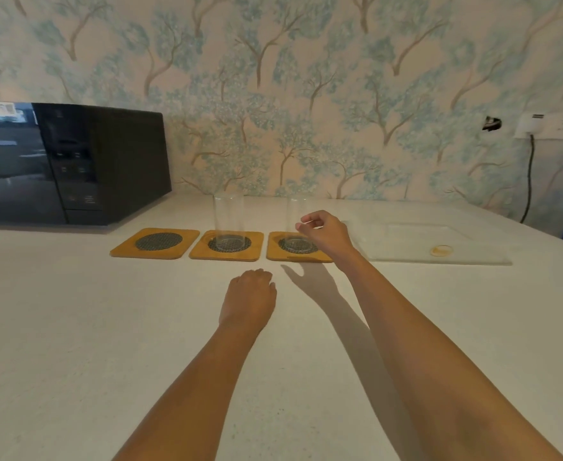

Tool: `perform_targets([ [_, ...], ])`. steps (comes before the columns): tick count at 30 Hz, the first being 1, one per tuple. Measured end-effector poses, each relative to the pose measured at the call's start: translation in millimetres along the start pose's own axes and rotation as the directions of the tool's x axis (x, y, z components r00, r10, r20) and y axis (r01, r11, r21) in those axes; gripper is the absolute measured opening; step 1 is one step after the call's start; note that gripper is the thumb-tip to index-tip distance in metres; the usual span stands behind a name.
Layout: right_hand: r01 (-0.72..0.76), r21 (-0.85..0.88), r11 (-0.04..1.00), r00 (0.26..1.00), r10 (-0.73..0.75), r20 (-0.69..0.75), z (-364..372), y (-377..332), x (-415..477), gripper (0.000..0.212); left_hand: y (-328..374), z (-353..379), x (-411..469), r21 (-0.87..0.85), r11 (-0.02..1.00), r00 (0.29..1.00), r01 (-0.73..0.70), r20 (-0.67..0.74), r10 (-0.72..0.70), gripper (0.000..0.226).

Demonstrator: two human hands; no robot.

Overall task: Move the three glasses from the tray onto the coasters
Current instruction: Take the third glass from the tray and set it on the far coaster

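Three wooden coasters with dark mesh centres lie in a row on the white counter. The left coaster (155, 242) is bare. A clear glass (228, 221) stands upright on the middle coaster (227, 245). A second clear glass (295, 217) stands on the right coaster (295, 246). My right hand (325, 231) hovers at this glass's right side, fingers loosely curled and not wrapped around it. My left hand (248, 296) rests on the counter in front of the coasters, fingers curled under. The clear tray (439, 259) at the right shows no glass on it.
A black microwave (70, 164) stands at the back left against the wallpapered wall. A wall socket (547, 125) with a black cable (528, 181) is at the far right. A small gold sticker (441, 250) sits on the tray.
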State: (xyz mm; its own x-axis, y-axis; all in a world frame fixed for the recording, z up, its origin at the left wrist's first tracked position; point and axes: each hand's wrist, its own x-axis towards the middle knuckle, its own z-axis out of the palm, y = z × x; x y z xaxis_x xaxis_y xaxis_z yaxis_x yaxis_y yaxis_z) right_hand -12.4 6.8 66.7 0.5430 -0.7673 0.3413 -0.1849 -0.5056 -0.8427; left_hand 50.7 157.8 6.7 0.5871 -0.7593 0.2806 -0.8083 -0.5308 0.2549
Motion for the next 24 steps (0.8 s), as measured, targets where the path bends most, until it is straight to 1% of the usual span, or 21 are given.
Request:
perform_targets([
  [4, -0.011, 0.012, 1.0, 0.996, 0.012, -0.087, -46.0, 16.9, -1.1, 0.032, 44.4, 14.1, 0.1, -0.004, 0.999, 0.999, -0.047, -0.004, 0.047, 0.039],
  [8, -0.048, -0.003, 0.999, 0.988, 0.047, -0.147, -89.9, 35.3, 3.3, 0.034, 93.4, 28.1, 3.0, -0.03, 0.995, 0.995, -0.098, 0.028, 0.099, 0.042],
  [14, -0.133, -0.08, 0.988, 0.973, 0.115, -0.198, -144.6, 67.3, 23.6, 0.038, 144.8, 45.6, 17.1, -0.07, 0.99, 0.989, -0.125, 0.073, 0.13, 0.044],
  [19, -0.187, -0.127, 0.974, 0.967, 0.16, -0.196, -167.4, 92.1, 51.4, 0.042, 167.2, 56.5, 38.6, -0.081, 0.991, 0.989, -0.102, 0.099, 0.11, 0.046],
  [24, -0.24, -0.18, 0.954, 0.967, 0.218, -0.13, -165.9, 102.1, 83.0, 0.051, 179.0, 69.2, 63.7, -0.129, 0.989, 0.991, -0.078, 0.094, 0.091, 0.047],
])
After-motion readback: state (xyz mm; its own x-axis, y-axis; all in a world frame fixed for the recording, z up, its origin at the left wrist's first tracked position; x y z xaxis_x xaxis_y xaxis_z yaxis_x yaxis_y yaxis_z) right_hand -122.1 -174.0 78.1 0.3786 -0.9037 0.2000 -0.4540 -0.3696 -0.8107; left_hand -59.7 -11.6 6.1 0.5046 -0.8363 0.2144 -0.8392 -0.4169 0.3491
